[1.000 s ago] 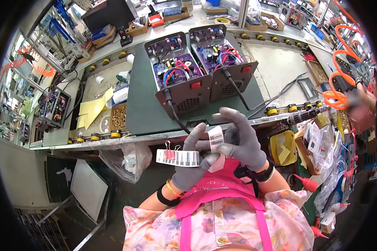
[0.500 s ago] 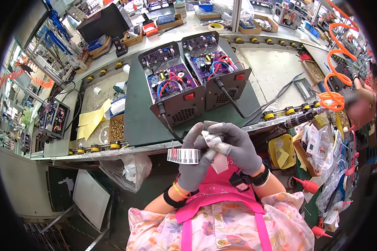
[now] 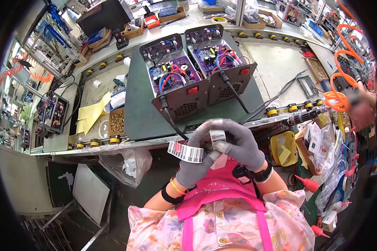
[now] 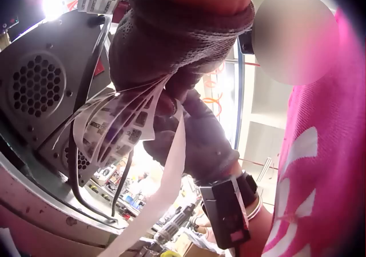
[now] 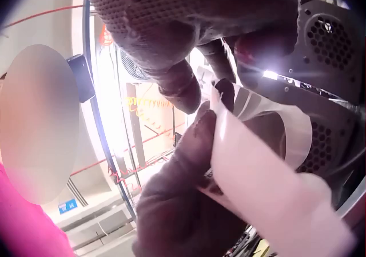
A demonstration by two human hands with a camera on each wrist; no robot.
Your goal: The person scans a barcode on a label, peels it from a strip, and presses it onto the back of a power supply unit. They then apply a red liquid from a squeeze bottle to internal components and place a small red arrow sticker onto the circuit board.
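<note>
Both hands wear grey gloves and meet in front of the pink apron, below the bench edge. The left hand [image 3: 193,169] grips a strip of printed labels [image 3: 186,152], whose clipped end sticks out to its left; the strip's pale backing [image 4: 166,197] hangs down in the left wrist view. The right hand [image 3: 244,146] curls over from the other side, its thumb and fingers at a small white label piece [image 3: 217,136]. In the right wrist view the white strip [image 5: 257,171] passes by the left thumb. Just beyond the hands stand two open black units [image 3: 184,102] [image 3: 229,83] with purple boards.
The units stand on a dark green board [image 3: 140,115] on the bench. Black cables run from them towards the front edge and right. A screw box [image 3: 117,122] and yellow paper [image 3: 92,115] lie left. A power driver [image 3: 303,116], a yellow bin [image 3: 283,146] and an orange hose [image 3: 337,79] are right.
The right fingers have arched over and closer to the left hand. The small label piece tilted, then turned upright again between the hands. The clipped strip end shifted slightly right and now slopes down.
</note>
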